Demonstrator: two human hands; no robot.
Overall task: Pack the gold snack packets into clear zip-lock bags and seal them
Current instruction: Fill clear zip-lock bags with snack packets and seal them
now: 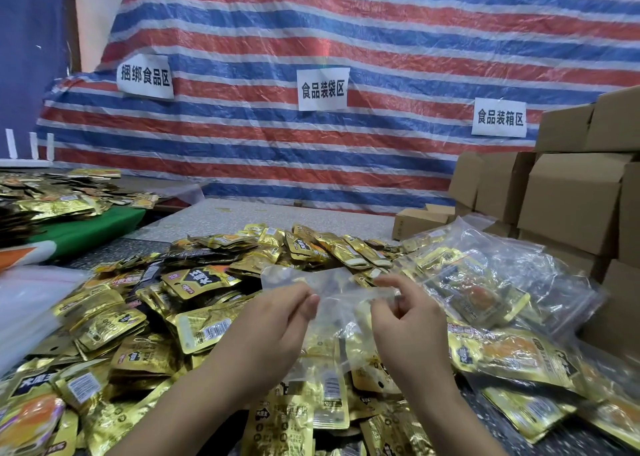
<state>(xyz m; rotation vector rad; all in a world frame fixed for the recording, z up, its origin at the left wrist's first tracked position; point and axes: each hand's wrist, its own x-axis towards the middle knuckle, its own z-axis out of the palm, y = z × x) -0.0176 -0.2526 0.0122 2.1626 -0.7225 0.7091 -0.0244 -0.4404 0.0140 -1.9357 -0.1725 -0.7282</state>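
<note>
A clear zip-lock bag (343, 303) hangs between my two hands above a heap of gold snack packets (194, 317). My left hand (277, 320) pinches the bag's top edge on the left. My right hand (405, 320) pinches the same edge on the right, fingers curled. Gold packets show through the bag's lower part, but whether they lie inside it or under it I cannot tell. Filled clear bags with gold packets (485, 299) lie to the right of my hands.
Brown cardboard boxes (568, 192) are stacked at the right. A pile of empty clear bags (31, 303) lies at the left edge. More gold packets (52, 196) cover a green cloth (93, 227) at the far left. A striped tarp (346, 40) with paper signs hangs behind.
</note>
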